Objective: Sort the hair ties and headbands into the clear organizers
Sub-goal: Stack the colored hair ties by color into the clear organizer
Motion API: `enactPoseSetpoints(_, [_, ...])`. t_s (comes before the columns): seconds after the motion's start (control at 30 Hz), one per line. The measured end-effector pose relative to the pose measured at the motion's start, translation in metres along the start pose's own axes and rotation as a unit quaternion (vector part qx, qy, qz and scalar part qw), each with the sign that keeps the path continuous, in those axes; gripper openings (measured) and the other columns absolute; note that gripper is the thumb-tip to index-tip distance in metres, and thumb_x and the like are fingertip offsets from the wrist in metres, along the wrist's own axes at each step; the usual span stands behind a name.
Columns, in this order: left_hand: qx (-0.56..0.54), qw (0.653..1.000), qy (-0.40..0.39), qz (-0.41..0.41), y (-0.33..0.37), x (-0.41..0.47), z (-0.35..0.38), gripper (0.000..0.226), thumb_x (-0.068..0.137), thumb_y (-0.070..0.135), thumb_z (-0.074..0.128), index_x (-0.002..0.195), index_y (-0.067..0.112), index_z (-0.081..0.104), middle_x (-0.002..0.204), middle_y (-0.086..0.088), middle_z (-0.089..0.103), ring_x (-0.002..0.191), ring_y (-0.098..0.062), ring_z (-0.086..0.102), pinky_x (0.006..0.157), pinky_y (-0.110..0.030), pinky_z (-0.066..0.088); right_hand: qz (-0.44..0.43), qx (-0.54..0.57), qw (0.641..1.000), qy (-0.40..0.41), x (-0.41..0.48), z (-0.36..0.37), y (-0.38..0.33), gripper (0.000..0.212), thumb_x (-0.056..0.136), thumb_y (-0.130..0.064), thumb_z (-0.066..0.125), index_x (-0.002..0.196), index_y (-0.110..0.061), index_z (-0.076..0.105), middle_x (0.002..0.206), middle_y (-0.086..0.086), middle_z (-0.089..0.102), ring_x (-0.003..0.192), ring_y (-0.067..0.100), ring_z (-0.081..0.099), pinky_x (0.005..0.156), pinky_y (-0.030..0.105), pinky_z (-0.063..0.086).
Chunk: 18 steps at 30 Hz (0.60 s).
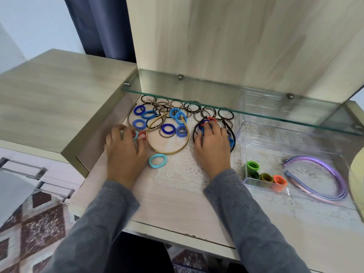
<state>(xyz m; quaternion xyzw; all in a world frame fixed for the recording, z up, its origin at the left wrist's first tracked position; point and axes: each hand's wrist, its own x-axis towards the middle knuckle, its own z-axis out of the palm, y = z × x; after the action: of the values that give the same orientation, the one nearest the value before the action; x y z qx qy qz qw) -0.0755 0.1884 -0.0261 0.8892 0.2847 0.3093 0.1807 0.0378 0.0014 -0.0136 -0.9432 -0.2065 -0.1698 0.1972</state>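
A pale wood desk (177, 209) stands against a tall wood-grain panel (236, 36), with a glass shelf (197, 89) on metal pegs across it and a lace mat (183, 176) on its top. To the left are a matching cabinet (49, 91), drawers with metal handles (22, 168), a dark blue curtain (98, 24) against a pale wall (35, 22), and a brown-and-cream patterned carpet (35, 229).

Nothing to read here: the hair ties (181, 131) up at twelve o'clock carry no lettering. The clear organizer (262, 146) at three o'clock shows no label, brand or number either.
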Motion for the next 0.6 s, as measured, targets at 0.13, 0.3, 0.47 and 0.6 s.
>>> enactPoseSetpoints(0.13, [-0.024,0.999,0.019,-0.04,-0.0056,0.0026,0.0033,0.026,0.089,0.009,0.045,0.106,0.002,0.064,0.114,-0.021,0.052,0.104,-0.039,0.048,0.096,-0.041,0.033,0.012,0.008,1.0,-0.003,0.0083,0.0025,0.001,0.041,0.097,-0.025,0.042,0.128,-0.003,0.057,0.135,0.012,0.053,0.117,0.028,0.047,0.1,0.039,0.038])
enactPoseSetpoints(0.3, [-0.007,0.999,0.013,-0.039,-0.0056,0.0041,0.0051,0.023,0.091,0.009,0.052,0.105,-0.003,0.066,0.113,-0.021,0.054,0.103,-0.038,0.05,0.094,-0.041,0.037,0.019,0.025,0.999,0.025,0.0106,0.0053,0.002,0.031,0.095,-0.02,0.047,0.111,0.0,0.065,0.12,0.017,0.058,0.108,0.031,0.054,0.094,0.041,0.043])
enactPoseSetpoints(0.47, [-0.009,0.999,0.016,-0.034,-0.0061,0.0052,0.0033,0.024,0.097,0.012,0.052,0.104,-0.005,0.068,0.113,-0.02,0.055,0.101,-0.037,0.051,0.09,-0.037,0.04,0.023,0.027,0.999,0.033,0.0111,0.0068,0.0026,0.027,0.095,-0.02,0.048,0.106,-0.002,0.064,0.11,0.017,0.057,0.098,0.03,0.053,0.085,0.039,0.044])
enactPoseSetpoints(0.6, [-0.065,0.996,0.015,-0.061,-0.0085,0.0076,0.0006,0.02,0.094,0.016,0.061,0.099,0.0,0.073,0.11,-0.015,0.057,0.1,-0.031,0.055,0.085,-0.035,0.047,0.018,0.028,0.999,0.042,0.0106,0.0077,0.0043,0.024,0.094,-0.021,0.05,0.1,-0.005,0.067,0.103,0.014,0.059,0.094,0.029,0.051,0.082,0.039,0.044])
